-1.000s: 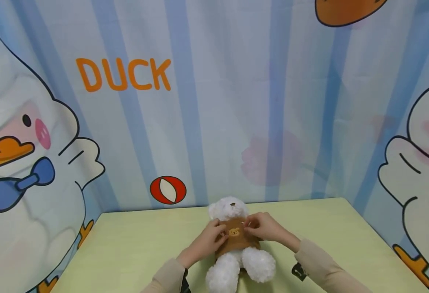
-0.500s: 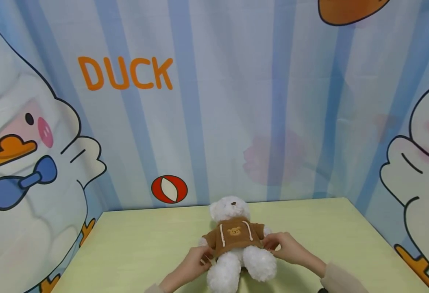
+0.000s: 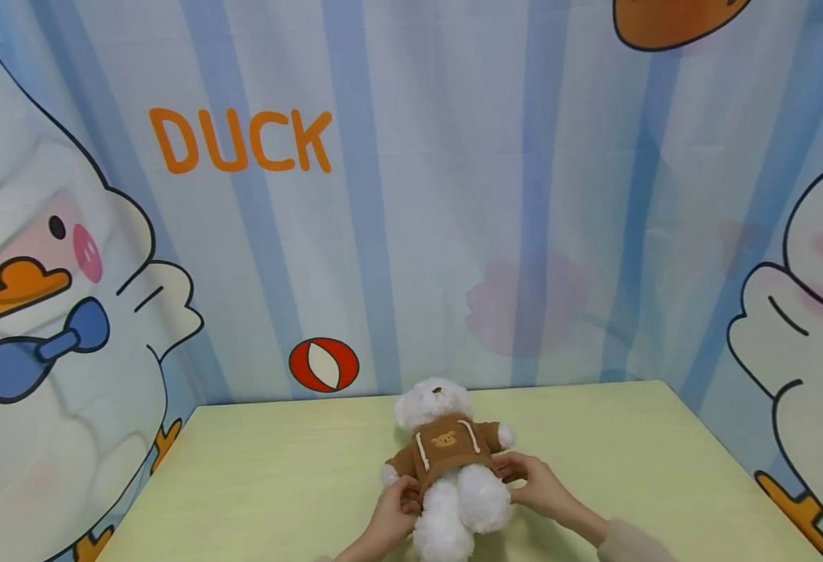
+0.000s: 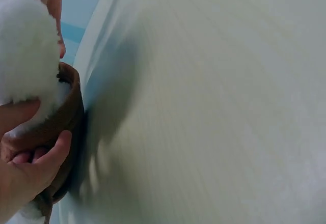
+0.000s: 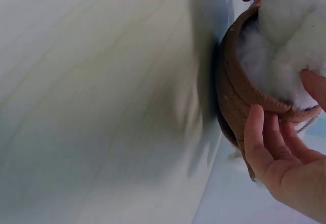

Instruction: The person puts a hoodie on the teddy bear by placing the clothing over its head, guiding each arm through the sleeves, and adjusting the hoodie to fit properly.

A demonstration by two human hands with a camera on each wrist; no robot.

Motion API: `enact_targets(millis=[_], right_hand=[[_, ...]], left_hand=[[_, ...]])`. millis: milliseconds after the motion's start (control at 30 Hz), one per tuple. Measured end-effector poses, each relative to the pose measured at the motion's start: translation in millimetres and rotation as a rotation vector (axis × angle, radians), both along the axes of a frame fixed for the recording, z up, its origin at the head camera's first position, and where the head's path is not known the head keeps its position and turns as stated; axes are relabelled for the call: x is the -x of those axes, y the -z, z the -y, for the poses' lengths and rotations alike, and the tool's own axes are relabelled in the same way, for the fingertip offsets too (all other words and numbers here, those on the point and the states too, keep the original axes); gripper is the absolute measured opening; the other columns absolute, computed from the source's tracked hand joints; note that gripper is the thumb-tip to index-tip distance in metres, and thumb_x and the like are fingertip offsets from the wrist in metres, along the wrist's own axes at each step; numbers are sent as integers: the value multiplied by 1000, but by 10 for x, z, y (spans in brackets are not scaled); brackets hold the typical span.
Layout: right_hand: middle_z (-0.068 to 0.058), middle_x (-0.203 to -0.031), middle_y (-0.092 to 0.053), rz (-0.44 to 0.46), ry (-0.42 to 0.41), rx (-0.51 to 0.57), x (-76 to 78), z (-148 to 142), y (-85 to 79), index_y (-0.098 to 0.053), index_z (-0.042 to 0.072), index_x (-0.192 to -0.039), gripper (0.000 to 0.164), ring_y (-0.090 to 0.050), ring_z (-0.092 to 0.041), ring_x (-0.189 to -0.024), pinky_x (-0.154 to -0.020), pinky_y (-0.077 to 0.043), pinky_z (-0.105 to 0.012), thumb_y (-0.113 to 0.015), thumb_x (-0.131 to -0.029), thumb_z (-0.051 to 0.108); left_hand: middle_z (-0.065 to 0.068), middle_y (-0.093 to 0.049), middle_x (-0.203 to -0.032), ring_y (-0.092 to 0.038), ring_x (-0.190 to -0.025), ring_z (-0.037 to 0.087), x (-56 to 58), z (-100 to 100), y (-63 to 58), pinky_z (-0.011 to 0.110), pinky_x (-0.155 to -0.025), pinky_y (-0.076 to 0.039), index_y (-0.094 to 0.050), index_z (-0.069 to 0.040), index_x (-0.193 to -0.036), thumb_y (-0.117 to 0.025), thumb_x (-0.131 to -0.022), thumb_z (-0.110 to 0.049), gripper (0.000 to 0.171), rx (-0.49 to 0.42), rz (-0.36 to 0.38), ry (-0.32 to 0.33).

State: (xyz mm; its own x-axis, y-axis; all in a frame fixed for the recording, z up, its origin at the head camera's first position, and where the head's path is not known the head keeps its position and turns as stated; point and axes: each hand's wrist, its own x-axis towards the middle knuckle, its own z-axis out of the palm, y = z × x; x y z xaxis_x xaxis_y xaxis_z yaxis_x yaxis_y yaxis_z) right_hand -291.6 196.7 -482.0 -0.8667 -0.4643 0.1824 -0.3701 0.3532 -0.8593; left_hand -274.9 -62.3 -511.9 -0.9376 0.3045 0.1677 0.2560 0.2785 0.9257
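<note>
A white fluffy teddy bear point(image 3: 481, 499) in a brown hoodie point(image 3: 453, 457) lies back on the table, head toward the curtain and legs toward me. The hoodie has two white drawstrings and a small bear face on its chest. My left hand point(image 3: 395, 511) grips the bear's side at the hoodie hem. On the opposite side, my right hand point(image 3: 540, 488) holds the hem and hip. In the right wrist view, the fingers point(image 5: 254, 137) lie along the outside of the hoodie while the thumb point(image 5: 313, 84) presses the white fur. The left wrist view shows a similar hold.
The pale yellow-green table point(image 3: 278, 460) extends to both sides of the bear. Behind it hangs a blue-striped curtain point(image 3: 439, 195) printed with ducks, the word DUCK and a red ball point(image 3: 324, 364).
Both hands have come down from the hoodie's chest to the bear's hips. The bear's body has since turned slightly, its head shifting left and its legs closer together.
</note>
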Motion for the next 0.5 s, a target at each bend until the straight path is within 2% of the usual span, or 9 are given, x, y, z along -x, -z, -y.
enact_targets(millis=[100,233,400,500], right_hand=[[-17,-89,-62,-18,24,-5,3,54,42,-58,-7,-100,35,-55,0,-74,-65,-47,-23,-68,-70,5],[-7,-78,-62,-39,76,-21,-13,125,84,-61,0,-84,19,-52,0,-68,-62,-44,-20,-65,-66,1],[-5,-66,-58,-168,118,28,-36,227,100,-59,5,-67,8,-49,-2,-64,-60,-43,-23,-62,-64,-2],[-6,-61,-52,-237,145,44,-39,282,110,-53,5,-60,14,-45,-2,-61,-58,-40,-23,-64,-67,-1]], left_hand=[[15,-55,-80,-50,-70,7,16,-4,2,20,-59,-46,-53,11,-89,-41,-58,22,35,-20,-39,-35],[17,-58,-77,-54,-72,8,12,-7,-63,23,-62,-50,-58,11,-84,-42,-55,24,35,-14,-102,-65],[18,-55,-71,-54,-66,6,1,-26,-94,20,-57,-48,-57,9,-70,-47,-56,22,22,57,-168,-82],[16,-53,-68,-52,-64,5,1,-30,-59,22,-56,-49,-56,7,-65,-51,-54,19,17,72,-202,-88]])
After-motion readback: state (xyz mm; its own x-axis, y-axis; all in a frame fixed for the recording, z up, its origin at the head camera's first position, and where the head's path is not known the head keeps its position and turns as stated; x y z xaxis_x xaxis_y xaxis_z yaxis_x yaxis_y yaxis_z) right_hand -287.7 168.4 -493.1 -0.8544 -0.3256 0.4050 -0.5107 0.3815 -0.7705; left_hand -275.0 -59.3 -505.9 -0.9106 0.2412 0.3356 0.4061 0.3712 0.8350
